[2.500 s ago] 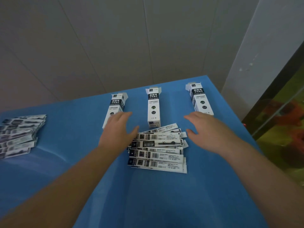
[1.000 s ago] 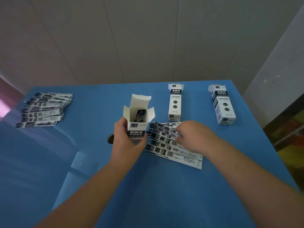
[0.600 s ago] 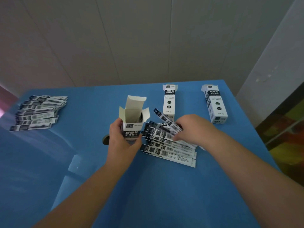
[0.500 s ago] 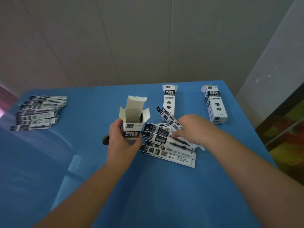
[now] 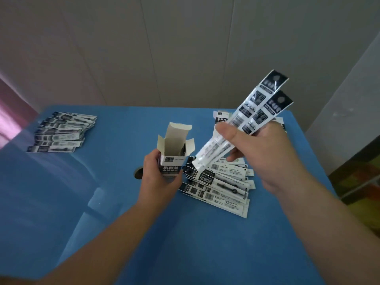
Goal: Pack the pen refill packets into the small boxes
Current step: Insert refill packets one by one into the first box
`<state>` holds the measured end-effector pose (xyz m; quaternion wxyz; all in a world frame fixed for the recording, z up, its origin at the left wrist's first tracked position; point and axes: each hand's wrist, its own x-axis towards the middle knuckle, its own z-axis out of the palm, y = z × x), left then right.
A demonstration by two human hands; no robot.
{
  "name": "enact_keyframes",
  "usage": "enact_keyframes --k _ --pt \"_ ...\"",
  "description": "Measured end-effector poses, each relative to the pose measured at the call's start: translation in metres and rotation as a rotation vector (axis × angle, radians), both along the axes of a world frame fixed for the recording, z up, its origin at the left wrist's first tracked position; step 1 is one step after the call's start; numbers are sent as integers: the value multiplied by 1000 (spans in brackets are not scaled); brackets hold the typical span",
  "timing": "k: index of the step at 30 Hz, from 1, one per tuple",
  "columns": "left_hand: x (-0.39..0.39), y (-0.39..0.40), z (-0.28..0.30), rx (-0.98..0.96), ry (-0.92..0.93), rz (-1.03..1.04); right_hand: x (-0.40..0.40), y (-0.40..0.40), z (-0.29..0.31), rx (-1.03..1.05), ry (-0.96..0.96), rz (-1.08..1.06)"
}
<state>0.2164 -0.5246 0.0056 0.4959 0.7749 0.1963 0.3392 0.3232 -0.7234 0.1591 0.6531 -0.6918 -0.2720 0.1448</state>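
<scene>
Right hand has lifted two packets off the pile and pinches them tilted just right of the open box gripped upright by left hand; insertion likely next.

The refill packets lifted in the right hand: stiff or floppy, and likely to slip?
Probably fairly stiff: the refill packets stick out straight on both sides of the right hand without drooping. Likely light, since a thumb-and-finger pinch carries them. Their glossy wrap may let them slide; the tops already sit staggered.
</scene>
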Motion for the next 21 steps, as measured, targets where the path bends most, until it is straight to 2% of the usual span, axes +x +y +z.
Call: enact_keyframes --k 8,14,21 --pt "0 -5 1 7 9 -29 -12 41 -11 117 -34 -155" --pt "0 -6 5 -13 18 -34 -11 51 -21 -182 -138 -82" --pt "0 -5 -1 12 11 15 -8 39 -11 -136 -184 -88"
